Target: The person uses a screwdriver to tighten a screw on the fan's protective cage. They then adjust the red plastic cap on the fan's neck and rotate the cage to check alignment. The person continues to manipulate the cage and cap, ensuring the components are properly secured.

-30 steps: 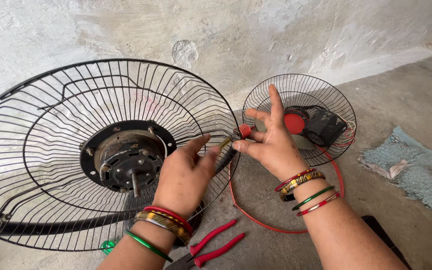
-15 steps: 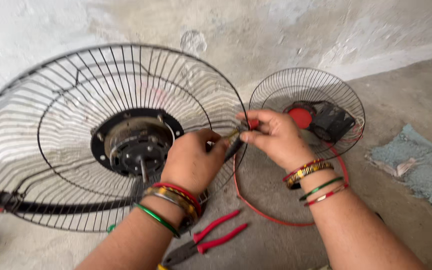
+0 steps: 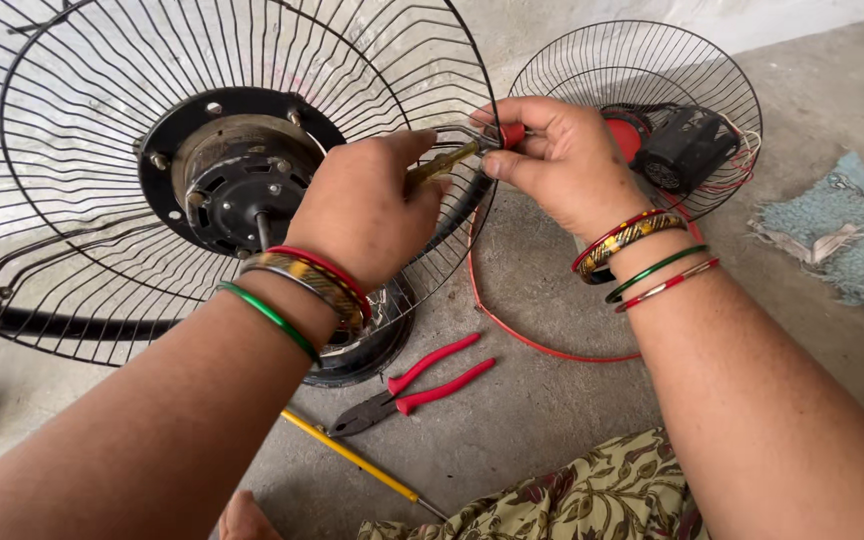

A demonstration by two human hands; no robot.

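The left hand (image 3: 367,205) is closed round a yellow-handled screwdriver (image 3: 442,163), whose long axis runs up and right to the cage rim (image 3: 482,215), where the right hand (image 3: 557,160) pinches a small red piece (image 3: 513,134) at its tip

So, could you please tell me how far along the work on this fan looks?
Done: the large wire guard stands with its motor bare. In hand: left hand drives a screwdriver at the rim, right hand steadying. Left: the red ring and small guard lie apart.
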